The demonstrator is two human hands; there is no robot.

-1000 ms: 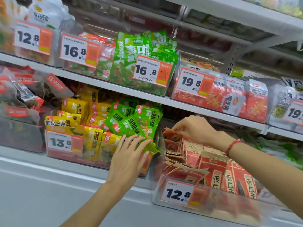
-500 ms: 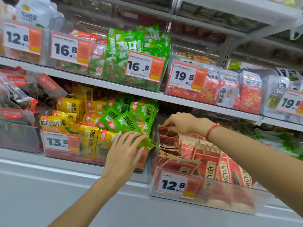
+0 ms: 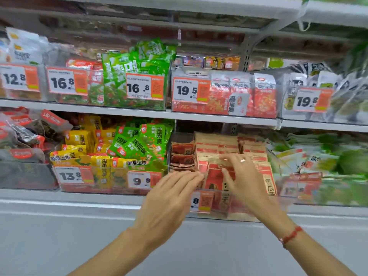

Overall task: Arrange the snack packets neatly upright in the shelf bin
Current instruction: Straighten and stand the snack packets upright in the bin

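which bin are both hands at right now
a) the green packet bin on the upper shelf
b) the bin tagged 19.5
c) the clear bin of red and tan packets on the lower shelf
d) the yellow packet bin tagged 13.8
c: the left hand and the right hand both reach with fairly straight fingers to the red and tan packets in the clear lower bin, right of the green packets.

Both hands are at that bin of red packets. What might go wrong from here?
1. The flat packets piled at the bin's left could get jammed under the upright rows if the left hand pushes in.
2. The right hand could tip the front packets over the bin's clear front.
3. The picture is motion-blurred; quick moves may knock rows askew.
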